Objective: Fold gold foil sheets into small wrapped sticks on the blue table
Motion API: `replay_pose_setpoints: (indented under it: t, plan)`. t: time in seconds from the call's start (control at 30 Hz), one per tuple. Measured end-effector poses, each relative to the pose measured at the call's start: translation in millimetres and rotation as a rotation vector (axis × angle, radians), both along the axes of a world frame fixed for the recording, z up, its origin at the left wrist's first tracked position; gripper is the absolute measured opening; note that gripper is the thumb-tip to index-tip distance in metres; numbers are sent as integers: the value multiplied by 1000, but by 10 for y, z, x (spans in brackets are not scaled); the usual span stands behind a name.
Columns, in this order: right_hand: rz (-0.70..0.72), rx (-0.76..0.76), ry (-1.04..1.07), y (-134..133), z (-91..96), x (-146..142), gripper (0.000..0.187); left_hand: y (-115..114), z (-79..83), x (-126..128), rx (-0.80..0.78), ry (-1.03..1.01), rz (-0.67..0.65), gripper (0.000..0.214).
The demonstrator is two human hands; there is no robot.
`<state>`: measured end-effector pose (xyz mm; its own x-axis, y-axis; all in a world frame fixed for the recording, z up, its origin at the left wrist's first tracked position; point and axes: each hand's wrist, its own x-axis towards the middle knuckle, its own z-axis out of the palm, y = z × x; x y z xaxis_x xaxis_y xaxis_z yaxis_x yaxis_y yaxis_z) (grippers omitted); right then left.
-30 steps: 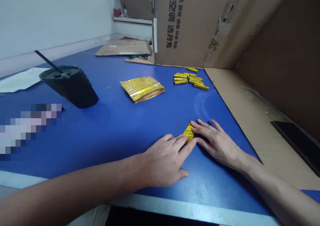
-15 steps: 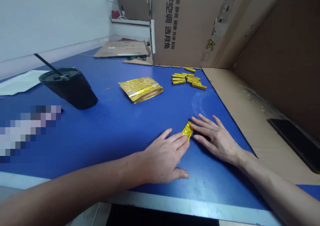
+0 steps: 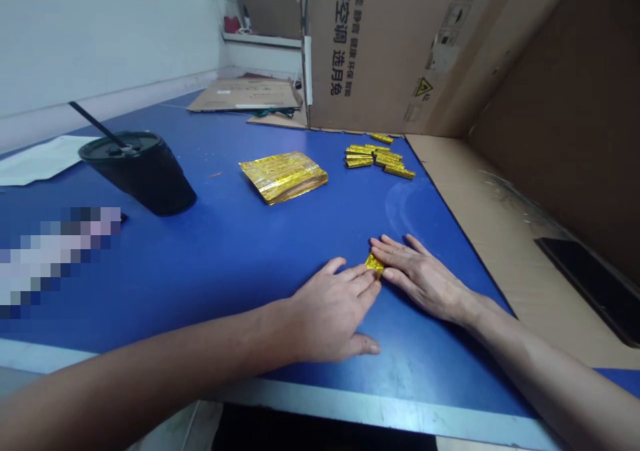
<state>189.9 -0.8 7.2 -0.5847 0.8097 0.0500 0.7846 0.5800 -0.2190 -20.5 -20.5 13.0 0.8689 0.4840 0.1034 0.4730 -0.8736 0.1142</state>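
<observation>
A small folded piece of gold holographic foil (image 3: 375,264) lies on the blue table, pinched between my two hands. My left hand (image 3: 333,311) rests flat with its fingertips against the foil's lower left side. My right hand (image 3: 420,278) lies low, its fingers reaching over the foil's upper end and hiding part of it. Farther back are a flat stack of gold foil sheets (image 3: 283,177) and a cluster of several small folded gold foil strips (image 3: 380,158), both out of reach of my fingers.
A black lidded cup with a straw (image 3: 141,174) stands on the blue table (image 3: 210,264), beside white paper (image 3: 43,161) and a pixelated object (image 3: 55,258). Cardboard walls (image 3: 370,51) rise behind and right, with a dark flat slab (image 3: 585,284) on cardboard.
My right hand has slid left and flattened, its fingers now covering more of the foil. My left hand has closed in slightly, and the foil looks narrower between them.
</observation>
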Motion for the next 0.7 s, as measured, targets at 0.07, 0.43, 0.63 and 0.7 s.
replay_pose_setpoints:
  t: [0.07,0.43,0.63,0.7]
  plan:
    - [-27,16,-39,-21,6,-6,49,32,11,-20,19,4,13,66]
    - [-31,91,-127,-107,7,-13,49,452,-71,-158,97,-124,119,16]
    - [-11,84,-140,-108,24,-24,54,451,-95,-134,74,-201,201,31]
    - [-8,82,-141,-103,28,-24,53,435,-84,-113,56,-188,203,40]
